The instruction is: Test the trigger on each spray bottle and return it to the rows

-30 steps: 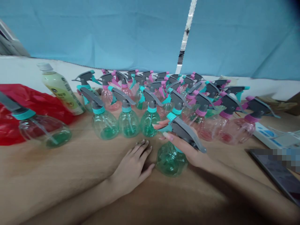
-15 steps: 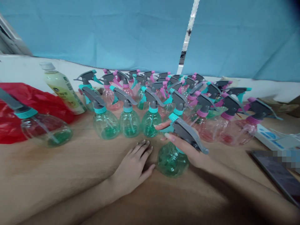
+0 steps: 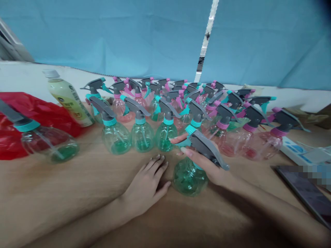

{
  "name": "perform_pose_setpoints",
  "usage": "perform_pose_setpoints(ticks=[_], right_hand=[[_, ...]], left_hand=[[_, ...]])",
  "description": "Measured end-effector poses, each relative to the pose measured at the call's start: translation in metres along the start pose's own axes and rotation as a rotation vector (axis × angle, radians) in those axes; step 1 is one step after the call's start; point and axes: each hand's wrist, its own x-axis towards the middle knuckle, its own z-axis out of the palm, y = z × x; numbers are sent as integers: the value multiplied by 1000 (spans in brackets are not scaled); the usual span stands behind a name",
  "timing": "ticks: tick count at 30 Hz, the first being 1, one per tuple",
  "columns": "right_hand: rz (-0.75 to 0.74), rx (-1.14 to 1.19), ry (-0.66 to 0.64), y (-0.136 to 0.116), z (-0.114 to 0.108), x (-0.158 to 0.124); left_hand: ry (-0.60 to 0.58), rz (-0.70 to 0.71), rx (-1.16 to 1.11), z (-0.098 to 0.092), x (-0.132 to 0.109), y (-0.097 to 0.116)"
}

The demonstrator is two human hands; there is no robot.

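My right hand (image 3: 204,163) is closed around the neck of a green spray bottle (image 3: 190,179) with a grey and turquoise trigger head, which stands upright on the wooden table (image 3: 103,203). Part of the neck is hidden behind my fingers. To the left of that bottle, my left hand (image 3: 146,184) lies palm down on the tabletop, fingers stretched out, holding nothing. Just beyond both hands, another green spray bottle (image 3: 167,136) is in a row of similar ones. Pink spray bottles (image 3: 234,143) continue the row on the right.
Several more spray bottles crowd behind the front row. At left, a lone spray bottle (image 3: 51,144) is before a red plastic bag (image 3: 51,110) and a pale yellow capped bottle (image 3: 68,98). A dark tablet-like device (image 3: 300,193) and a white-blue box (image 3: 297,150) lie right.
Both hands and the held spray bottle stay in place. The view has shifted only very slightly.
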Motion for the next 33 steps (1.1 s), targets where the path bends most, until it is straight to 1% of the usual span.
perform_pose_setpoints(ticks=[3,9,24,28,33], right_hand=[[13,-18,-8,-1,0,0],[-9,-12,5,1,1,1],[-4,-3,-3,2,1,1],[4,-5,-9,-1,-1,1],[-12,10,-12,-3,-1,2]], left_hand=[[10,-4,0,1,0,-1],[19,-11,-9,1,1,-1],[9,-7,5,0,1,0],[3,-7,-3,1,0,-1],[24,-5,-17,2,0,-1]])
